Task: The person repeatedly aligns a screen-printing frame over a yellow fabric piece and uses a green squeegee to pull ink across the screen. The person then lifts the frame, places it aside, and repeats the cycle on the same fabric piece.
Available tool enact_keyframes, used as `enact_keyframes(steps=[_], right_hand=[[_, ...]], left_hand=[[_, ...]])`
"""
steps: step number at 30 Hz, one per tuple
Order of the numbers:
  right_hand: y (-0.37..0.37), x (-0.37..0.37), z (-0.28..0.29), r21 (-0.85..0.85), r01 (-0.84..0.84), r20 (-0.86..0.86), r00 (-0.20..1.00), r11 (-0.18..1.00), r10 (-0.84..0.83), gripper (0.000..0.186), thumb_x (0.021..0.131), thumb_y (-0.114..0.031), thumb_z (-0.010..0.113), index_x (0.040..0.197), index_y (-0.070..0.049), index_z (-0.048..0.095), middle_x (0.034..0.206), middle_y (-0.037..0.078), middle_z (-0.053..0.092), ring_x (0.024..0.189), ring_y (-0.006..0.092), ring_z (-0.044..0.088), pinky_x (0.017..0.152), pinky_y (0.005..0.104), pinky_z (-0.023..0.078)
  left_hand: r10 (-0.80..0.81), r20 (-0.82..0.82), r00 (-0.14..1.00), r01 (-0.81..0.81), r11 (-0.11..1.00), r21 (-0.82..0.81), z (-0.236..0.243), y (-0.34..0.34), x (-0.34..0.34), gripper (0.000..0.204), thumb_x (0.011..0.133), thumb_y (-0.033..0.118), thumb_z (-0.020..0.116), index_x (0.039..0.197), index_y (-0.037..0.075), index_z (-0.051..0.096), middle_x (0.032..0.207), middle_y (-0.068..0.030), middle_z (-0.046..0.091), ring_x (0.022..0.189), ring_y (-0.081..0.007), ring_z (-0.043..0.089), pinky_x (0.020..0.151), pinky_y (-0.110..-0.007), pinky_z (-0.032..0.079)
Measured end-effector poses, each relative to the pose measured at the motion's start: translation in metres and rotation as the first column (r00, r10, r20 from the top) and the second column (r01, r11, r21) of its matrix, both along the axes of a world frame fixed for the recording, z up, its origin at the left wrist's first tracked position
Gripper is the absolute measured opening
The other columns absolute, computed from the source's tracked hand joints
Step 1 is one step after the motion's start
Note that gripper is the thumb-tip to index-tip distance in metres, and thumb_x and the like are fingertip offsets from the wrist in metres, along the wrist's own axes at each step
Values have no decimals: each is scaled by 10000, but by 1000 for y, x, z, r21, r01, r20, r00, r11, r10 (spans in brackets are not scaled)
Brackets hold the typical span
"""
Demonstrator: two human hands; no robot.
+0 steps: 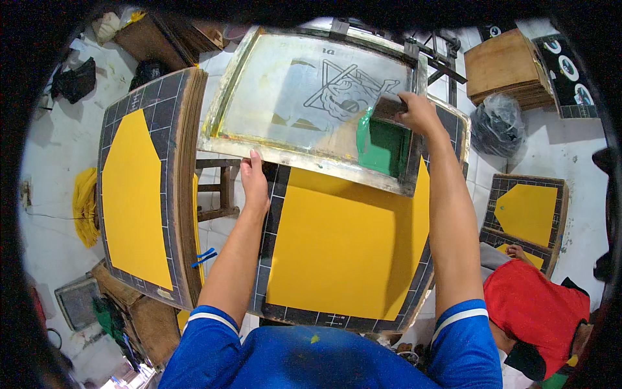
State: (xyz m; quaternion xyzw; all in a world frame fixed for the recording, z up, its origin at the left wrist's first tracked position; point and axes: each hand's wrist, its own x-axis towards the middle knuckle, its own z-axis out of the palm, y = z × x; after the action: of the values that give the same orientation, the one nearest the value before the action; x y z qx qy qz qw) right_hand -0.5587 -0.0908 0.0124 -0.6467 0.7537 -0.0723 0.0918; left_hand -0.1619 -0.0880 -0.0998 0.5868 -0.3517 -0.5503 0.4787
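A silk-screen printing frame (304, 159) with a pale mesh and a line drawing on it is tilted above the far part of a dark gridded board (275, 194). My left hand (255, 180) holds the frame's near edge, thumb on top. My right hand (420, 115) is closed on a squeegee (389, 107) at the right side of the mesh. Green ink (389, 150) pools beside the squeegee and clings to its left end. A cut piece of yellow fabric (343, 240) lies flat on the board, its far end under the frame.
At left stands a thick stack of boards (188, 194), topped by another yellow fabric piece (136, 207). A person in red (534, 311) is low at right, near smaller boards with yellow pieces (528, 211). Behind are stacked boards (505, 68) and a dark plastic bag (497, 123).
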Motion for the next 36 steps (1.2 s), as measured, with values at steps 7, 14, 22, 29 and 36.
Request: enact_keyframes(steps=[7, 14, 22, 29, 36], right_hand=[[127, 77, -45, -259, 19, -87, 995, 966, -43, 422, 804, 16, 654, 1205, -111, 686, 1264, 86, 657, 1163, 347, 554, 953, 499, 429], [143, 92, 23, -490, 138, -79, 976, 861, -202, 420, 814, -145, 759, 1224, -132, 669, 1252, 79, 666, 1197, 315, 572, 978, 516, 396], [30, -1, 220, -761, 26, -234, 921, 648, -311, 610, 889, -653, 735, 1126, -91, 759, 1055, 99, 768, 986, 313, 725, 904, 399, 533], [-37, -95, 291, -673, 66, -208, 939, 736, -274, 805, 898, -767, 622, 1319, -88, 716, 1310, 152, 714, 1245, 280, 657, 1067, 385, 462], [-46, -119, 302, -598, 135, -87, 969, 790, -232, 760, 915, -732, 633, 1289, -79, 738, 1263, 137, 730, 1175, 262, 686, 1037, 358, 475]], left_hand=[[-18, -179, 984, 15, 1000, -17, 8, 0, 1, 380, 1101, 438, 556, 1128, 59, 542, 1056, -12, 547, 1008, -121, 466, 958, -305, 403], [-34, -100, 994, 26, 997, -71, 89, -4, 12, 417, 1059, 385, 629, 1230, 4, 629, 1200, -67, 662, 1123, -154, 567, 1032, -326, 427], [-246, 368, 897, 441, 566, -697, 228, -72, 18, 488, 1004, 370, 702, 1349, 34, 621, 1235, -150, 696, 1144, -259, 653, 1028, -391, 497], [-330, 932, 148, 698, 703, 138, 148, 6, 217, 364, 983, 244, 601, 1264, 26, 676, 1247, -217, 681, 1147, -400, 633, 1003, -487, 508], [-154, 980, -123, 549, 812, 196, 79, 147, 366, 663, 841, 288, 805, 1421, 59, 581, 1575, -170, 467, 1434, -416, 430, 1168, -578, 361]])
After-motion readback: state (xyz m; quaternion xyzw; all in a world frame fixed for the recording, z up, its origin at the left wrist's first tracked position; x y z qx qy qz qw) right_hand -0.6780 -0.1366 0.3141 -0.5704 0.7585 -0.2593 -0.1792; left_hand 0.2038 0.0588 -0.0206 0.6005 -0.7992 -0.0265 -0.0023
